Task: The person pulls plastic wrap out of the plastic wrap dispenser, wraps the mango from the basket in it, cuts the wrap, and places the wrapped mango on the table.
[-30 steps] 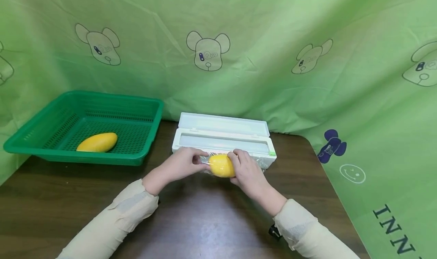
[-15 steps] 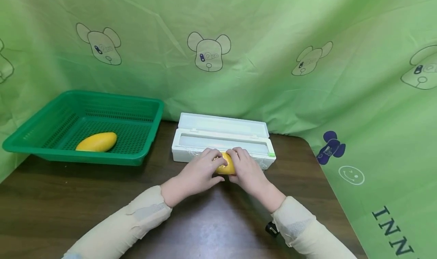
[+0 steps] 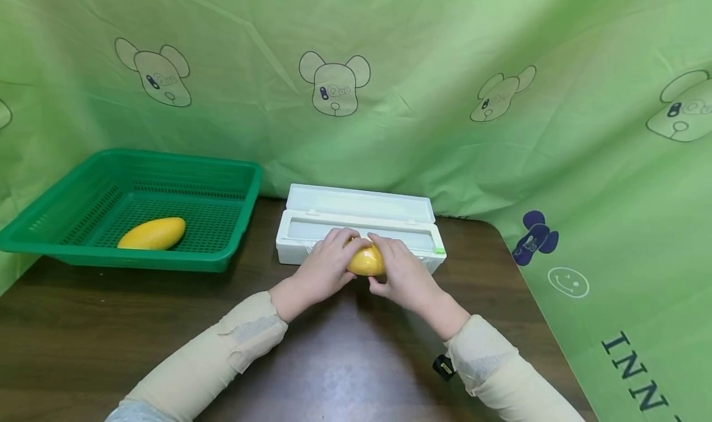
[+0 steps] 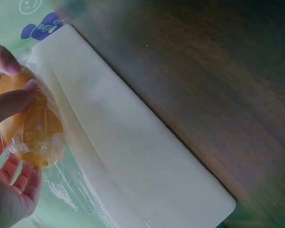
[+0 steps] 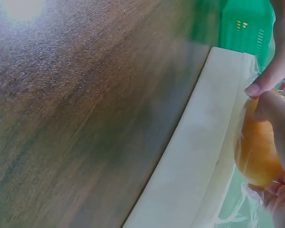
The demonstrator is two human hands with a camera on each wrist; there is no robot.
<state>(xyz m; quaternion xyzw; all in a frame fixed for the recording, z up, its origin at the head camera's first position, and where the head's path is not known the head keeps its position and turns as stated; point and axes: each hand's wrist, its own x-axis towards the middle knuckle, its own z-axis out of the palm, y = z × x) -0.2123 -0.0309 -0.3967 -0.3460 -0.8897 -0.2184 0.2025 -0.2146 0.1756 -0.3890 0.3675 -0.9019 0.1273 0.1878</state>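
A yellow mango (image 3: 366, 262) is held between both hands, in front of and slightly above the front of a white cling film dispenser (image 3: 356, 230). The left hand (image 3: 325, 266) grips its left end, and the right hand (image 3: 407, 275) grips its right end. Clear cling film (image 4: 61, 192) covers the mango, creased and shiny in the left wrist view, and stretches along the dispenser's side. From the right wrist view, film also hangs below the mango (image 5: 259, 149). The dispenser's lid (image 3: 361, 203) is raised at the back. Parts of the fingers are hidden behind the mango.
To the left stands a green plastic basket (image 3: 245, 221) with another mango (image 3: 152, 233) in it. Both rest on a dark wooden table (image 3: 167, 323). A green printed curtain (image 3: 411, 144) hangs close behind the dispenser and along the right side.
The left hand has moved right, from pinching film beside the mango to gripping the mango itself. The mango has turned slightly and risen a little. The right hand has kept its hold.
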